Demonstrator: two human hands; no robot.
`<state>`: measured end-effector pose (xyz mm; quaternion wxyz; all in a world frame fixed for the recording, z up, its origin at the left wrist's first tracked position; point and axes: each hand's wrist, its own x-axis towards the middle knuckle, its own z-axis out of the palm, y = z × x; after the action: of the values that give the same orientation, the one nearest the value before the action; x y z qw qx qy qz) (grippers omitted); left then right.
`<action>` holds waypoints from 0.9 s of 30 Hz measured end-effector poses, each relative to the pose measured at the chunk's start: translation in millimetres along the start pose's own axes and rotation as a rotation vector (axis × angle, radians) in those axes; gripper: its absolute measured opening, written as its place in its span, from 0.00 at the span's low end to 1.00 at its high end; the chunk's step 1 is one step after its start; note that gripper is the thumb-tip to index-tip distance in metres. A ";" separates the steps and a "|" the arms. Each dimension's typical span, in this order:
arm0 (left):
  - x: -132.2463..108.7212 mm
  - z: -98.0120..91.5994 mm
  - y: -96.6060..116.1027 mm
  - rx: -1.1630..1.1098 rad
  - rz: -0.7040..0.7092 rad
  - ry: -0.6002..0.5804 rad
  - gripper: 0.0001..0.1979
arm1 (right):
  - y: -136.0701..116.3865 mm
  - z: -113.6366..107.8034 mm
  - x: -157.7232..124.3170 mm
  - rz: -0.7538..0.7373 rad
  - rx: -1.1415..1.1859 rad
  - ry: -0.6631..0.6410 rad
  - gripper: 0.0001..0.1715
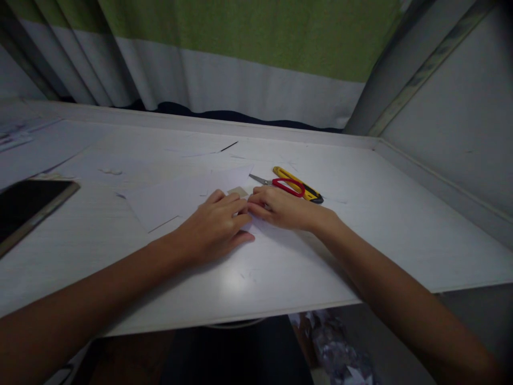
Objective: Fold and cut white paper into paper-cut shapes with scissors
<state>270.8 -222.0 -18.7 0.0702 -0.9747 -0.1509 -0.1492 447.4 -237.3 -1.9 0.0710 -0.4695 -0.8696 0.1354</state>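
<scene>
Both my hands rest on a white sheet of paper (168, 200) in the middle of the white table (360, 251). My left hand (214, 227) lies palm down with its fingers together, pressing the paper. My right hand (282, 208) lies beside it, fingers flat and pointing left, fingertips meeting those of the left hand. A small tan piece (238, 191) shows just beyond the fingertips. Red-handled scissors (286, 185) and a yellow utility knife (298, 185) lie right behind my right hand.
A dark tablet or phone (28, 206) lies at the table's left edge. More paper sheets (52, 144) cover the back left. A green and white curtain (240, 64) hangs behind, a grey wall (460, 117) stands to the right. Crumpled scraps (340, 353) lie below the table.
</scene>
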 end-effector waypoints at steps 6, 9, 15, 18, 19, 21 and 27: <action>6.2 0.2 6.3 0.043 -0.004 -0.018 0.12 | 1.4 -0.7 0.8 0.035 0.051 0.004 0.17; 4.9 -2.9 3.4 0.036 -0.009 -0.053 0.12 | 2.2 -2.7 0.9 0.022 0.073 -0.008 0.16; 3.5 -8.2 -0.6 0.028 -0.062 -0.136 0.13 | 4.5 -3.8 1.0 -0.010 0.100 -0.018 0.16; 5.1 -6.8 3.1 0.091 -0.052 -0.145 0.11 | 5.8 -2.9 2.3 -0.016 0.113 -0.017 0.16; 5.5 -6.6 4.5 0.112 -0.039 -0.144 0.11 | 6.1 -2.7 2.8 -0.016 0.114 -0.018 0.16; 5.5 -7.1 6.9 0.133 -0.022 -0.137 0.11 | 6.8 -2.6 3.6 -0.010 0.117 -0.027 0.16; 6.4 -5.2 12.0 0.100 -0.099 -0.114 0.11 | 8.3 -3.4 4.2 0.000 0.146 -0.051 0.16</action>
<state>279.0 -232.5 -12.9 0.1028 -0.9682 -0.2100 -0.0892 452.6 -228.8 -1.1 0.0830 -0.4594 -0.8590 0.2105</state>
